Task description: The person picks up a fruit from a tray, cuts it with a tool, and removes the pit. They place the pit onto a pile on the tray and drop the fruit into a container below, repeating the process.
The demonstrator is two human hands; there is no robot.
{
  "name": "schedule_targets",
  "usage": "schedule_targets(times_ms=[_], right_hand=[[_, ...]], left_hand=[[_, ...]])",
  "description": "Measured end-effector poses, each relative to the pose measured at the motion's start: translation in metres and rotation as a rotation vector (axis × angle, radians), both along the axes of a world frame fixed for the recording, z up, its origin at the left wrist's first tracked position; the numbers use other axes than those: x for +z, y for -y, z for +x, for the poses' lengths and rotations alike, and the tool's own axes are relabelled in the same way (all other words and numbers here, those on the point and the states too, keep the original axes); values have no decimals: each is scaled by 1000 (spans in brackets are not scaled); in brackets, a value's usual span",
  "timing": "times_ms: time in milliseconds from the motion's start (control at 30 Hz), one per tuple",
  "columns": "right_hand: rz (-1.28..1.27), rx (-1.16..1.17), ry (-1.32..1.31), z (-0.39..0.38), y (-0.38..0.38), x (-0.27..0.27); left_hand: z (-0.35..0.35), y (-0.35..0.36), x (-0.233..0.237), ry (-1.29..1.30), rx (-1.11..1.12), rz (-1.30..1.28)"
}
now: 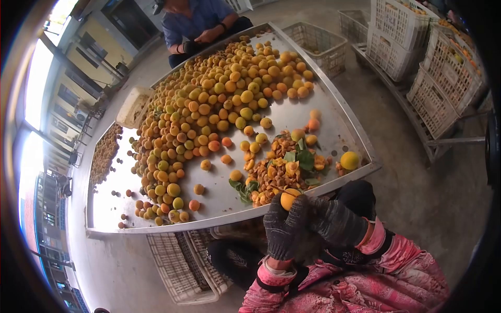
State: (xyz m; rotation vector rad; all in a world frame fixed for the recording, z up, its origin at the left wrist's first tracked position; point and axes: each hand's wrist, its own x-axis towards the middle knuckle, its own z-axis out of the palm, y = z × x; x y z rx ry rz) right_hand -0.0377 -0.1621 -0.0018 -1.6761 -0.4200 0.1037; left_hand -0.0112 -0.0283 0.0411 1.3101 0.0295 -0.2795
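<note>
At the table's near edge, my left hand (284,228), in a dark grey knit glove, is closed around an orange apricot (290,199). My right hand (338,221), gloved alike, is pressed against it from the right with its fingers curled in; what it grips, if anything, is hidden. Just beyond the hands lies a heap of brown pits and split apricot pieces (279,175) with green leaves (306,159) among them. To the right of this heap sits a larger yellow-green apricot (349,160). Many whole apricots (209,99) are spread over the metal table (334,115).
A raised rim edges the table. Across it sits another person (193,26). A plastic basket (134,107) stands at its left side, a crate (315,47) behind it. Stacked crates (399,36) rest on a metal cart (407,104) at right. More crates (185,266) lie below the near edge.
</note>
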Motion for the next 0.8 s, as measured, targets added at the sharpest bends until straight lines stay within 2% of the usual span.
schedule_targets(times_ms=[67, 100, 167, 200, 300, 367, 400, 467, 500, 567, 600, 667, 800], right_hand=[[344, 44, -203, 4, -3, -18], [344, 44, -202, 2, 0, -14], [484, 107, -501, -4, 5, -3], [484, 107, -501, -3, 5, -2], [378, 110, -387, -2, 8, -2], [127, 114, -180, 1, 14, -9], [127, 117, -179, 2, 13, -4], [188, 82, -443, 2, 9, 10], [187, 83, -441, 3, 6, 8], [-173, -120, 123, 3, -1, 0], [-174, -122, 122, -1, -5, -2], [-414, -234, 173, -7, -10, -3], [-493, -220, 90, -9, -15, 2]], left_hand=[[2, -2, -5, 63, 30, 84], [3, -6, -10, 64, 30, 83], [5, -16, -24, 289, -98, 292], [4, -17, -26, 289, -98, 292], [2, -20, -27, 396, -131, 349], [5, -24, -25, 424, -176, 402], [2, -23, -21, 425, -173, 402], [-3, -17, -11, 158, -44, 164], [-4, -18, -19, 161, -43, 164], [-6, -24, -43, 364, 124, 466], [-6, -25, -47, 364, 122, 465], [-6, -25, -52, 250, 82, 361], [-4, -17, -47, 124, 106, 242]])
